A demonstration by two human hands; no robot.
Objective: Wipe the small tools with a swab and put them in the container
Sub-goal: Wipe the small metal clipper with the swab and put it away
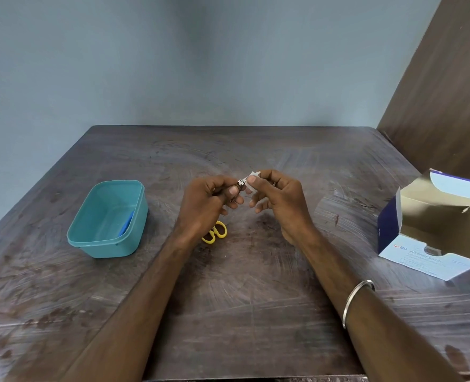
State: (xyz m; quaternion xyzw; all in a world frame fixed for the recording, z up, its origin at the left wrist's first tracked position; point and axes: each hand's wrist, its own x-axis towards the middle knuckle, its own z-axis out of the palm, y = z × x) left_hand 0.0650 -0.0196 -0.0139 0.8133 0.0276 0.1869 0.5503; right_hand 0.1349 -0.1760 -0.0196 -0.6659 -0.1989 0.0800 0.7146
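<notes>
Centrally, above the table (256, 312), the left hand (211, 205) pinches a small metal tool (239, 184) — light, rigid, probably slick — while the right hand (275, 199) pinches a limp white swab (251, 179) against it. Best gripped at its body. Scissors (217, 232) wait; the container (107, 219) sits well apart.

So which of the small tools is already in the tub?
The blue one, lying inside the teal tub. The yellow scissors lie on the table, and the metal tool is in the hands.

Box (410, 260) — "BD Alcohol Swabs"
</notes>
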